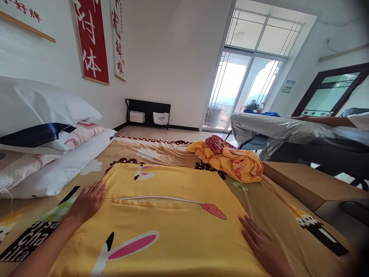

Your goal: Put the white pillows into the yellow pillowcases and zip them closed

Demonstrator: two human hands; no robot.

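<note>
A yellow pillowcase (pixel 178 234), printed with rabbit ears and a carrot, lies spread flat on the brown patterned bedsheet (pixel 284 219). Across its upper part runs a slit-like opening with a white edge (pixel 161 198). My left hand (pixel 89 200) rests at the pillowcase's left edge, its fingers stretched out and lying flat. At the right edge my right hand (pixel 261 242) lies palm down, fingers extended against the cloth. Neither hand grips anything. The pillowcase's near edge runs out of view at the bottom.
Several pillows (pixel 43 104) are stacked at the left. A crumpled orange cloth (pixel 242 163) and a red checked cloth (pixel 217 144) lie beyond the pillowcase. A cardboard box (pixel 311 181) stands at the right, before a plastic-covered table (pixel 259 125) where another person's arm (pixel 328 120) rests.
</note>
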